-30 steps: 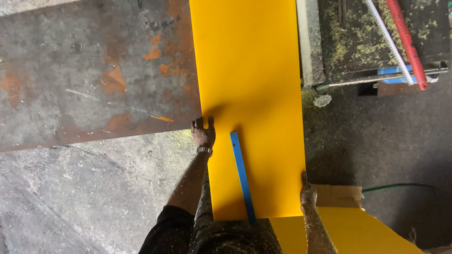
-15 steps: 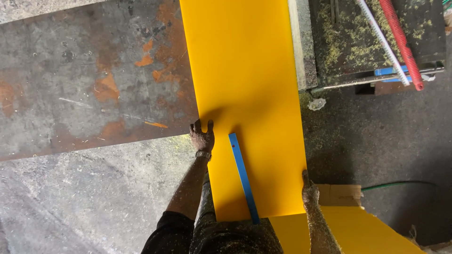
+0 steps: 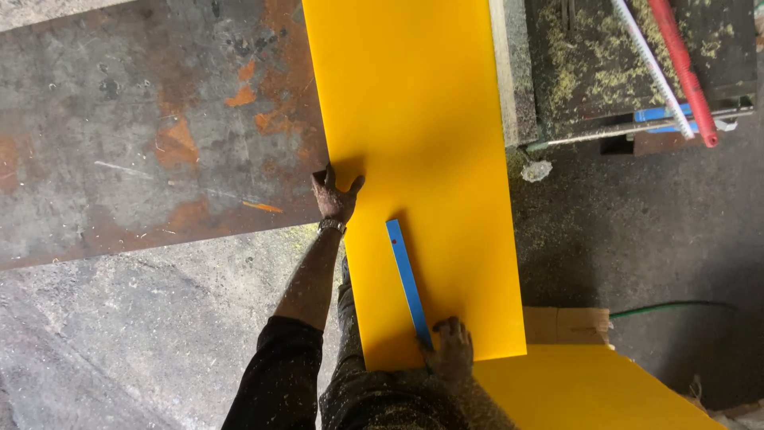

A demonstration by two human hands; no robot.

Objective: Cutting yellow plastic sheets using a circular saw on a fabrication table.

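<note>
A long yellow board [image 3: 414, 143] lies across a rusty metal table [image 3: 143, 135] and sticks out toward me. My left hand [image 3: 334, 195] grips the board's left edge, fingers spread over table and board. A narrow blue strip [image 3: 407, 279] lies on the near part of the board. My right hand [image 3: 452, 346] rests on the board's near edge, fingers curled at the lower end of the blue strip; whether it grips the strip is unclear.
A grey machine bed [image 3: 637, 72] covered in yellow-green dust stands to the right, with a red rod [image 3: 684, 72] and a white rod [image 3: 649, 68] on it. Another yellow board [image 3: 589, 394] and a cardboard piece [image 3: 565, 325] lie below. A green hose [image 3: 676, 306] runs over the concrete floor.
My right hand has moved left from the board's right edge to the near end of the blue strip. My left hand stays at the left edge.
</note>
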